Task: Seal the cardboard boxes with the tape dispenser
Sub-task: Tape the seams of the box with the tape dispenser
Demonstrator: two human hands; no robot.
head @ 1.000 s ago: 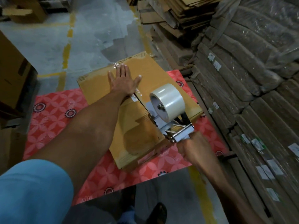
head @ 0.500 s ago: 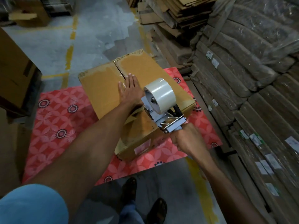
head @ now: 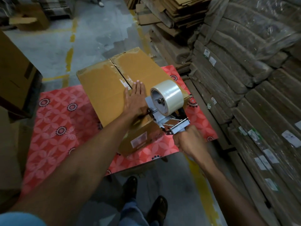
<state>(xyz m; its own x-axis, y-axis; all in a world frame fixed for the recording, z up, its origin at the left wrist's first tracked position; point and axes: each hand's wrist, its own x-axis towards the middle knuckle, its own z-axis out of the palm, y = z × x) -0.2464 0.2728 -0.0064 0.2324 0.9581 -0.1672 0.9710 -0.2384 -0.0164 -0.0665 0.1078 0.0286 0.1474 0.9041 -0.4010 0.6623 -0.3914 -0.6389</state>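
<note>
**A:** What's over on your left?

**B:** A big brown carton (head: 16, 74) at the edge of view. I can't see into it. Next comes the red flowered surface (head: 61, 118), and the cardboard box (head: 101, 90) stands on it, toward the far right part.

**A:** Anything in the box?

**B:** Can't tell. Both top flaps are down and meet along a seam (head: 119, 73) running away from me. The board is plain tan, with a pale label (head: 138, 141) on the near side face.

**A:** And your hands?

**B:** My left hand (head: 135, 100) lies flat on the box top over the seam, fingers straight and together. Just right of its wrist, the tape dispenser (head: 160, 116) sits at the near edge of the top, its roll of clear tape (head: 170, 97) upright above. My right hand (head: 187, 141) is curled tight round the handle, off the box's near right corner.

**A:** Further right?

**B:** Stacks of flattened cardboard (head: 244, 88), some under plastic film.
</note>
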